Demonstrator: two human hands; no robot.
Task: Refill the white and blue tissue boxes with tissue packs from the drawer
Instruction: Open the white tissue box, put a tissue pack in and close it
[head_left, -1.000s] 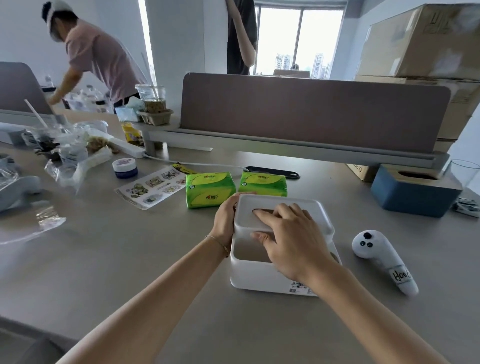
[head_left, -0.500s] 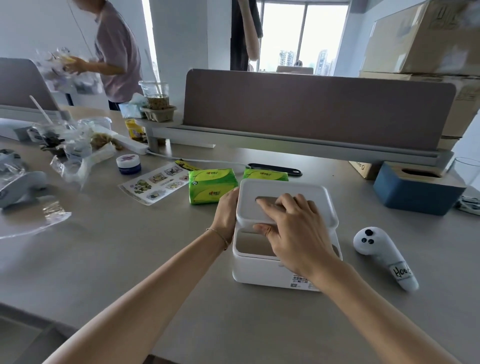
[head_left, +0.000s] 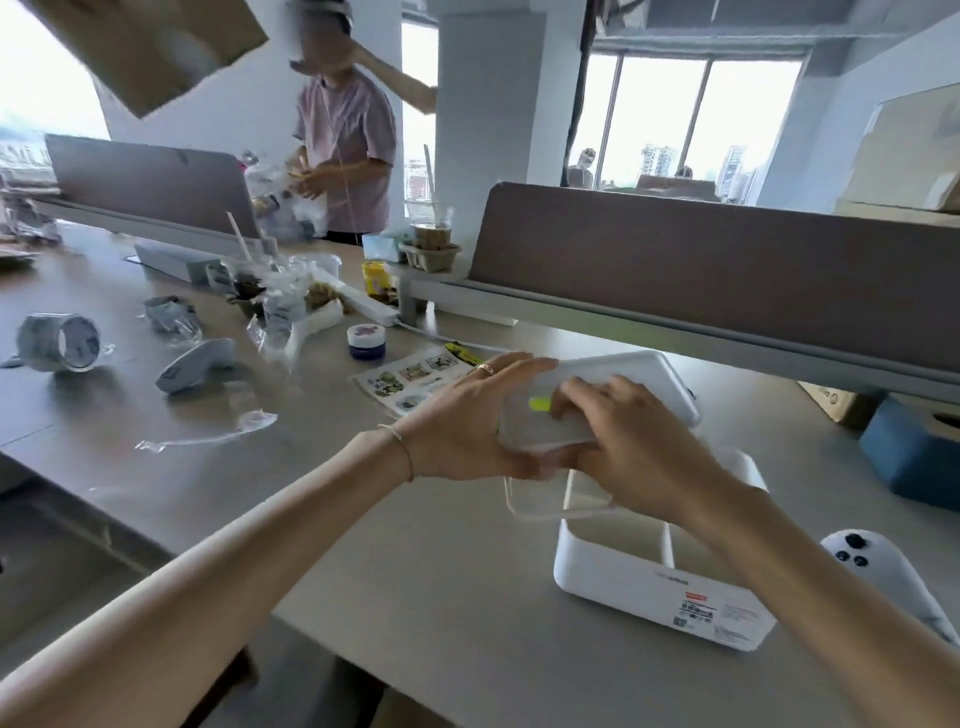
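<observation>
Both hands, left (head_left: 467, 431) and right (head_left: 639, 447), grip the lid (head_left: 623, 384) above the white box (head_left: 649, 587). It looks empty. Blue box (head_left: 909, 457) untouched.

The person is wearing a thin bracelet (head_left: 400, 447) on the bare left wrist and a ring (head_left: 487, 369) on that hand; forearms are showing no sleeves.

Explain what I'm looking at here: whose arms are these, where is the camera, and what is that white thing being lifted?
There is no robot: a person wears a camera on the head, so you see their own arms reaching forward. The left hand and right hand both grip a white lid, lifted clear of the open white tissue box on the grey desk. A blue tissue box waits at the right edge. Beside the white box lies a white controller; a sticker sheet lies beyond the left hand.
</observation>
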